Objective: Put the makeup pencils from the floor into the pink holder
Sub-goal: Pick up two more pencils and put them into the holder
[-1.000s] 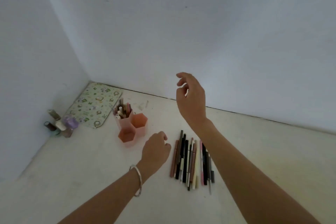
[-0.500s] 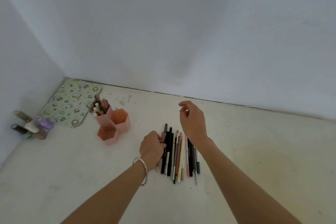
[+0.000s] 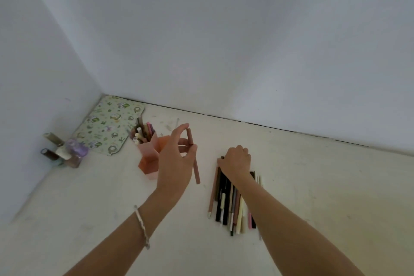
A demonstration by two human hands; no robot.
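A pink holder [image 3: 147,153] of hexagonal cups stands on the pale floor, and its back cup holds several pencils [image 3: 142,133]. My left hand [image 3: 177,161] hovers just right of the holder and pinches a brownish-pink pencil [image 3: 195,163] that hangs nearly upright. A row of several makeup pencils [image 3: 230,204] lies on the floor to the right. My right hand [image 3: 236,161] rests on the far end of that row, fingers curled over the pencil tips; what it grasps is hidden.
A patterned green mat [image 3: 107,124] lies in the corner behind the holder. Several small bottles [image 3: 65,151] stand against the left wall. White walls close off the left and far sides. Bare floor stretches to the right and front.
My left hand lifted a brownish-pink pencil from the row and carried it left toward the holder. My right hand dropped from the air onto the far end of the row.
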